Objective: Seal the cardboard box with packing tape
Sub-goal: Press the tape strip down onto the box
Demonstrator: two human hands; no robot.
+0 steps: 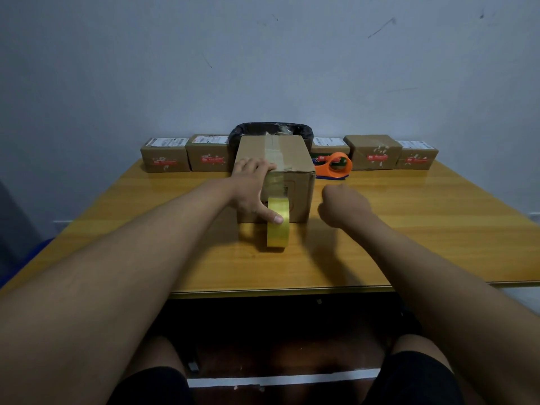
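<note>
A brown cardboard box [298, 159] stands in the middle of the wooden table [423, 229]. A strip of tape runs along its top seam and down the front face to a yellow tape roll [278, 226] standing on edge on the table. My left hand [251, 185] lies over the box's front top edge, fingers on the lid and thumb against the roll. My right hand [343, 206] hovers right of the box, curled into a loose fist with nothing visible in it.
An orange tape dispenser [336, 166] sits just right of the box. Several small labelled parcels [165, 156] line the far edge. A black-lined bin [271, 131] stands behind the box. The table's near edge is close to my knees.
</note>
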